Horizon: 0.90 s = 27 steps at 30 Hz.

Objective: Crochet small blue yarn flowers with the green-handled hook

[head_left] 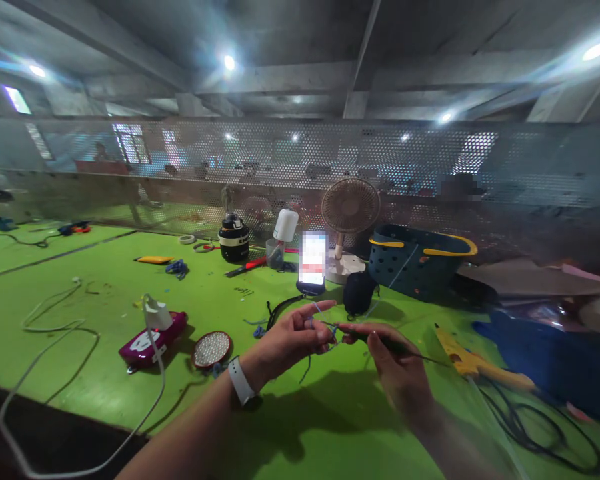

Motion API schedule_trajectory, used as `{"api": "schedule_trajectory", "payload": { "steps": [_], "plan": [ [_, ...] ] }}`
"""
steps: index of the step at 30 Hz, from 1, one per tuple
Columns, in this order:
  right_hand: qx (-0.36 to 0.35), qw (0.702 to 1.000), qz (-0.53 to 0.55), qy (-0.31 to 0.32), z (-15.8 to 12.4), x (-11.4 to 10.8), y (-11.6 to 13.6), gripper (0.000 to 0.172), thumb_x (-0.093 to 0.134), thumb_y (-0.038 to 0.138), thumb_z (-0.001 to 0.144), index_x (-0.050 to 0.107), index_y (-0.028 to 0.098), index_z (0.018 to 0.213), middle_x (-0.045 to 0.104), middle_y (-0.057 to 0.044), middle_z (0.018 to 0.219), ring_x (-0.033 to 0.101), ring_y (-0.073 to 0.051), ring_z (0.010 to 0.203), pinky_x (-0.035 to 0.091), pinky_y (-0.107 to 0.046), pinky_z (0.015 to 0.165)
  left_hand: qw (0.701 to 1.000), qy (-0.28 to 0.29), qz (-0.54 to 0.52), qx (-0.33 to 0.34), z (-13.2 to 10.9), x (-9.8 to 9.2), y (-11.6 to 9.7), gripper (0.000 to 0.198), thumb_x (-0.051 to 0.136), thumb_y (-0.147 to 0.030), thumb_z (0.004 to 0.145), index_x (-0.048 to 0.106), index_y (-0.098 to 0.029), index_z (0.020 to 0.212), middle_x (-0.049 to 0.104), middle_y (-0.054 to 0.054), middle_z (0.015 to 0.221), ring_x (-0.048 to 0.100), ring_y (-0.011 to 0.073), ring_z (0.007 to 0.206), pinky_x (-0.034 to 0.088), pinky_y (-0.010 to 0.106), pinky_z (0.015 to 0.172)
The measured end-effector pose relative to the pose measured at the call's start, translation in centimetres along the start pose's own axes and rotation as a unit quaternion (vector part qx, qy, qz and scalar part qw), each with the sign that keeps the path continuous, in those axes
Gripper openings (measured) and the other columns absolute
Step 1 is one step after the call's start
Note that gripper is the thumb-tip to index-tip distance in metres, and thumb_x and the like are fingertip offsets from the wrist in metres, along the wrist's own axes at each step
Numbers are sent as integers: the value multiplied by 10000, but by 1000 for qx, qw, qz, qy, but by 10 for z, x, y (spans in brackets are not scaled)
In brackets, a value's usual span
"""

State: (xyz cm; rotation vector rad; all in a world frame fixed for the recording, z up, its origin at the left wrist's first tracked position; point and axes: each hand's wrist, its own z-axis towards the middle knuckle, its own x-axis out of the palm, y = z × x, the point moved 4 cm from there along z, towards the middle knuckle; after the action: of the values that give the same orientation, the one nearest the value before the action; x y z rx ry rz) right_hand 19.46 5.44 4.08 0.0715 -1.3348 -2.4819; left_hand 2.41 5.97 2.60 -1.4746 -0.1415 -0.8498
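Note:
Above the green table, my left hand [287, 340], with a white band on its wrist, pinches a small piece of light blue yarn [334, 343]. Its index finger points to the right with a strand over it, and a loose tail hangs below. My right hand [403, 377] is closed around the dark handle of what looks like a crochet hook [397, 345]. The hook's thin tip reaches the yarn at my left fingertips. A pale strand [403, 268] runs up to the dark blue basket [405, 267] behind. The stitches are too small to make out.
Beyond my hands stand a lit phone [312, 261], a dark pouch [359, 293] and a fan [351, 207]. A purple power bank [153, 341] with a white cable and a round beaded-looking disc [211, 349] lie left. A yellow glue gun [480, 367] lies right.

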Motion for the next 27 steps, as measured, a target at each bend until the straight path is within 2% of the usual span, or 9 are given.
{"api": "schedule_trajectory", "payload": {
  "steps": [7, 10, 15, 17, 21, 27],
  "plan": [
    [-21, 999, -30, 0, 2, -1, 1, 134, 633, 307, 903, 755, 286, 953, 777, -36, 987, 716, -180, 788, 605, -341, 753, 1000, 1, -9, -1, 1, 0, 1, 627, 832, -130, 688, 597, -138, 1269, 683, 30, 743, 600, 83, 619, 446, 211, 612],
    [-31, 998, -48, 19, 0, -1, 5, 152, 616, 300, 914, 751, 297, 984, 770, -35, 1033, 723, -196, 858, 604, -346, 783, 1000, 10, -14, 2, 1, 0, 2, 607, 822, -122, 700, 603, -142, 1266, 691, 34, 747, 603, 83, 618, 452, 209, 613],
    [-51, 993, -90, 55, -1, 3, 10, 198, 591, 280, 931, 742, 312, 1054, 746, -39, 1120, 694, -224, 1037, 563, -377, 921, 1000, 14, -26, 0, 1, 1, 1, 610, 828, -117, 688, 608, -135, 1256, 687, 27, 730, 606, 84, 613, 448, 203, 601],
    [-69, 991, -100, 60, -1, 4, 12, 205, 589, 271, 932, 740, 309, 1065, 749, -42, 1108, 698, -218, 1022, 576, -356, 893, 999, 16, -27, -2, 1, 1, 1, 623, 836, -116, 676, 608, -134, 1256, 684, 19, 719, 600, 75, 589, 446, 202, 596],
    [-95, 991, -90, 30, -1, 4, 13, 198, 592, 252, 931, 736, 303, 1056, 756, -32, 1076, 716, -178, 913, 597, -314, 840, 1000, 7, -22, 9, 2, -2, 1, 635, 831, -121, 688, 595, -132, 1277, 682, 23, 736, 605, 73, 602, 447, 198, 603],
    [-86, 994, -63, 11, -1, 4, 12, 190, 600, 238, 922, 734, 306, 1040, 765, -20, 1041, 723, -169, 886, 619, -264, 736, 1000, -1, -18, 9, 3, -3, 0, 620, 815, -117, 707, 592, -128, 1285, 683, 29, 737, 608, 74, 611, 449, 192, 602]
  ]
}}
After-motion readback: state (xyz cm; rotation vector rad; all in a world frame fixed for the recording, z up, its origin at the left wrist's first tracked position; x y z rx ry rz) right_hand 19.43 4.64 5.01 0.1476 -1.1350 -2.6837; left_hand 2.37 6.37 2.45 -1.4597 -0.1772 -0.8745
